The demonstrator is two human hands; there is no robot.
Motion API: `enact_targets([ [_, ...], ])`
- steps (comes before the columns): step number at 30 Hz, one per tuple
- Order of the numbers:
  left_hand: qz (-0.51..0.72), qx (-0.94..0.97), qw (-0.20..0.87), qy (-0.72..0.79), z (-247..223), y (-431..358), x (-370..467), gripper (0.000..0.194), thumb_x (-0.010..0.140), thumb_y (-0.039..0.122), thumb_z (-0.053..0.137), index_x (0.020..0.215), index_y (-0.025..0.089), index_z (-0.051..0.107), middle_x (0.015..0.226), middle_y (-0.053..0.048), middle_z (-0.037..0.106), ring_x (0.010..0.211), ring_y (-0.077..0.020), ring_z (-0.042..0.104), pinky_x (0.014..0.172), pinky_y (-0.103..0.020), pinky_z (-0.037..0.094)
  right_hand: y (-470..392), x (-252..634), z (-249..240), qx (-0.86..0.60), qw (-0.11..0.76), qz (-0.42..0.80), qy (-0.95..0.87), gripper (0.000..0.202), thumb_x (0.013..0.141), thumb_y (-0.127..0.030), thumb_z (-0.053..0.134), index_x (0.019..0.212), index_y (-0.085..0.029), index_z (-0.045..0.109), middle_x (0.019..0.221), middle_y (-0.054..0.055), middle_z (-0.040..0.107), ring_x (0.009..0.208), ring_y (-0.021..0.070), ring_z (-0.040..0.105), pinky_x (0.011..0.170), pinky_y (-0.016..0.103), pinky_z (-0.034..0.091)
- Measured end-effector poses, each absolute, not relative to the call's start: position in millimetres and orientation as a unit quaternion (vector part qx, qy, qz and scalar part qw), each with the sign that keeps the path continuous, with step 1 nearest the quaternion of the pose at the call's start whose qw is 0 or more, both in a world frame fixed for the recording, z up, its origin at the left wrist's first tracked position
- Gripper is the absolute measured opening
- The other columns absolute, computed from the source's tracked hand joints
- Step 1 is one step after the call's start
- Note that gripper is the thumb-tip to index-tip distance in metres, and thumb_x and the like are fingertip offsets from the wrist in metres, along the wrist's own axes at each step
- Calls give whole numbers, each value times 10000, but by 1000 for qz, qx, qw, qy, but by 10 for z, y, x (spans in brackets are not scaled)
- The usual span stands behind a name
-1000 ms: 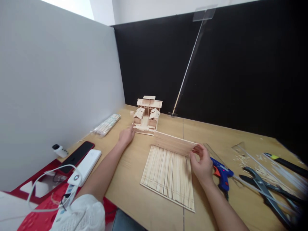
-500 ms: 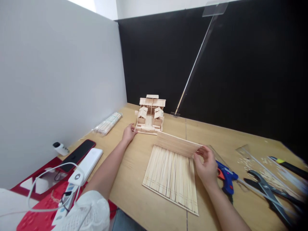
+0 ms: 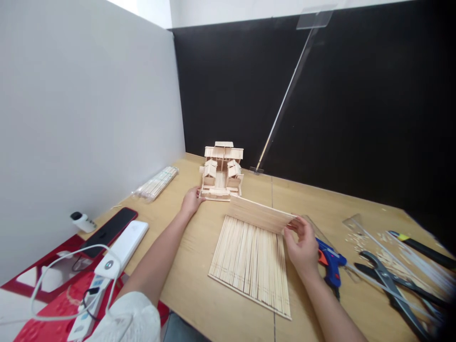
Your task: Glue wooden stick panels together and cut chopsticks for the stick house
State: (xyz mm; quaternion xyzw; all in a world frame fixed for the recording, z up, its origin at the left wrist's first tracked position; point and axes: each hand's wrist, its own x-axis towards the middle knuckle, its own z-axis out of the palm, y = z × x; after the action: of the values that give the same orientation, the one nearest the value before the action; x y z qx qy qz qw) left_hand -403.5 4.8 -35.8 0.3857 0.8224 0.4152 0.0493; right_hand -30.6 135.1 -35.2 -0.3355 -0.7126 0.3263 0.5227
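Observation:
A model house of pale wooden sticks [image 3: 221, 171] stands at the back of the table. My left hand [image 3: 192, 200] grips its front left corner, fingers closed on the base edge. On the table nearer me lies a flat mat of thin sticks [image 3: 251, 261]. A smaller stick panel [image 3: 261, 213] stands tilted upright at the mat's far edge, its left end close to the model's front right corner. My right hand [image 3: 302, 242] pinches that panel at its right end.
A blue glue gun [image 3: 332, 261] lies right of my right hand, with pliers [image 3: 392, 280], a yellow-black cutter [image 3: 423, 247] and wood scraps beyond. At left are bagged sticks [image 3: 156, 183], a phone [image 3: 109, 232], a white power bank [image 3: 130, 242] and cables. A black partition [image 3: 320, 118] closes the back.
The view has shifted slightly. Both hands keep their holds on the model and the panel, with hardly any visible movement of either.

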Motion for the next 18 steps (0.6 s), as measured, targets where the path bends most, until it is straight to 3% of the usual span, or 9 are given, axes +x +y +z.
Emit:
enact_targets([
  [18,390,366,-8,845,-385,19,-4063,369,755,166,735,1117,131,672,1020,-99,713,908,-202,650,861,-289,488,1357,-300,-358,-335,521,337,-709,478,797,-284,659,1246,-195,520,1149,141,643,999,259,644,952,506,496],
])
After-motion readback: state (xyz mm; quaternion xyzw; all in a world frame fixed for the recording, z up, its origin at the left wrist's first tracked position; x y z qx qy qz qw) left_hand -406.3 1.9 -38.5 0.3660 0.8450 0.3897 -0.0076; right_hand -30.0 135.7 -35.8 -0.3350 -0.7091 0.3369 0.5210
